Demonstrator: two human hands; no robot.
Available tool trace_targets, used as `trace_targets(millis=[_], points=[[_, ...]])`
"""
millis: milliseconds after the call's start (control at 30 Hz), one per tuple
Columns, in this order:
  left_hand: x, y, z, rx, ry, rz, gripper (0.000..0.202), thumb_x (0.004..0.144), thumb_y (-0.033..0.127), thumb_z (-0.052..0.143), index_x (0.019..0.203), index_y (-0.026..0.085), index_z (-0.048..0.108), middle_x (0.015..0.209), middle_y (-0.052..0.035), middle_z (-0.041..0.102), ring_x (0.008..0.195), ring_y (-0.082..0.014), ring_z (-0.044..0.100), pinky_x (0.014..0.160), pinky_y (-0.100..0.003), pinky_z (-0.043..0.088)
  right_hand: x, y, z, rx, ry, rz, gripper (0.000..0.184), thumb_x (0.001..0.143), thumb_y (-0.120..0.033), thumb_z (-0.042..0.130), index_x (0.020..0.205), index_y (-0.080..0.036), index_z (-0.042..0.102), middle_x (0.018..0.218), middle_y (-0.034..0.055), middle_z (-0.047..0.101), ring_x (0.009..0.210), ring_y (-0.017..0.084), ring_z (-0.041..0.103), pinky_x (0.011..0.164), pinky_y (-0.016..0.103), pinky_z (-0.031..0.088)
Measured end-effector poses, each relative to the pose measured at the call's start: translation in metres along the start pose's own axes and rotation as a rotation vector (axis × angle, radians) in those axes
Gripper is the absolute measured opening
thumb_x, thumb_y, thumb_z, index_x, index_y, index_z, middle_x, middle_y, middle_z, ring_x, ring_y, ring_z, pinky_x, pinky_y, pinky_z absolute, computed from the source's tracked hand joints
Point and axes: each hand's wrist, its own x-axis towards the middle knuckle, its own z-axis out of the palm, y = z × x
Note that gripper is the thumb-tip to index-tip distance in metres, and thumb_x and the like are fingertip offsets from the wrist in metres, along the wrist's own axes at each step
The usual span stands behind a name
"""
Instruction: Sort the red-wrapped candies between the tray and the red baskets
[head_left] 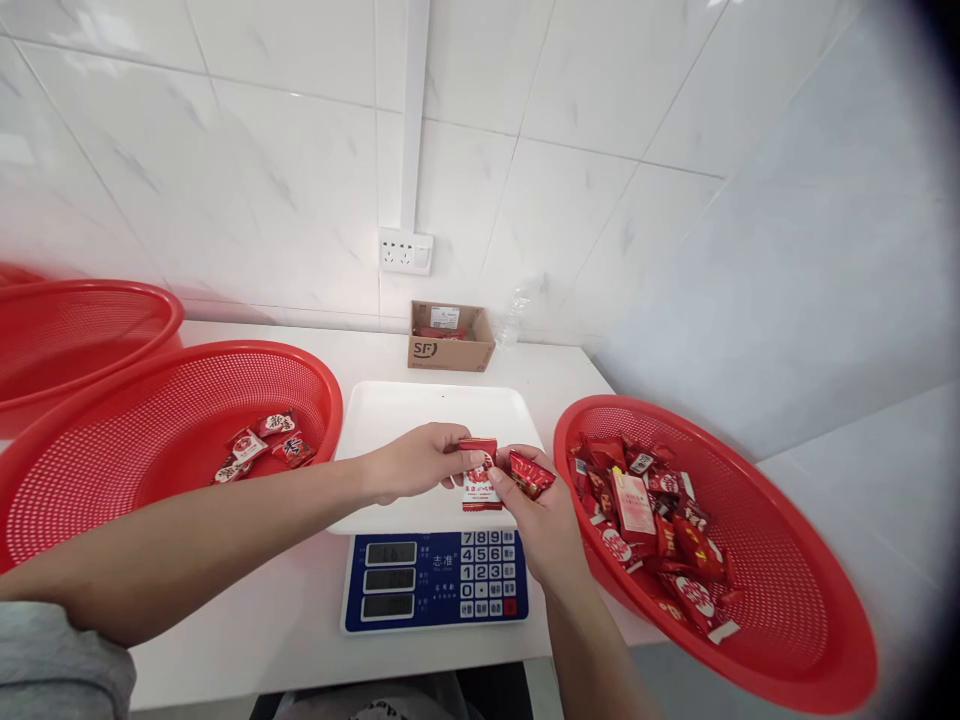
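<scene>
Over the white pan (390, 420) of a digital scale, both hands meet at a red and white snack packet (480, 488). My left hand (427, 462) pinches its left side between thumb and fingers. My right hand (536, 500) has its thumb on the packet's right edge, and a second, dark red packet (529, 474) sits in its fingers. The scale's blue panel (435, 580) with keys and three displays faces me. At right stands a red basket (810, 600) with many similar packets (667, 530). Several packets (259, 445) lie in the left red basket (187, 390).
Another red basket (82, 290) stands at the far left. Behind the scale is a small cardboard box (450, 352) with red packets inside, beside a clear plastic item (514, 315). A wall socket (405, 252) is on the tiled wall. The white table's (247, 650) front edge is near me.
</scene>
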Motion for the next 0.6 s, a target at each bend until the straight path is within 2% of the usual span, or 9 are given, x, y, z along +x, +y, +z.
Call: trace_targets(millis=[133, 600], points=[[0.0005, -0.0008, 0.0019, -0.007, 0.000, 0.017, 0.027, 0.079, 0.042, 0.058, 0.068, 0.018, 0.051, 0.065, 0.0036, 0.050, 0.062, -0.0110, 0.045, 0.062, -0.026, 0.038, -0.0006, 0.0001, 0.0004, 0.027, -0.004, 0.007, 0.027, 0.070, -0.037, 0.071, 0.089, -0.022, 0.059, 0.085, 0.0014, 0.067, 0.075, 0.017, 0.062, 0.070, 0.031, 0.050], [0.0042, -0.0046, 0.0042, -0.049, -0.007, -0.026, 0.029, 0.075, 0.045, 0.061, 0.075, 0.017, 0.055, 0.067, 0.0029, 0.053, 0.063, -0.0114, 0.048, 0.064, -0.028, 0.040, 0.0005, 0.0013, -0.0039, -0.041, -0.011, 0.010, 0.029, 0.073, -0.040, 0.068, 0.092, -0.021, 0.058, 0.087, 0.0026, 0.067, 0.078, 0.019, 0.063, 0.072, 0.032, 0.049]])
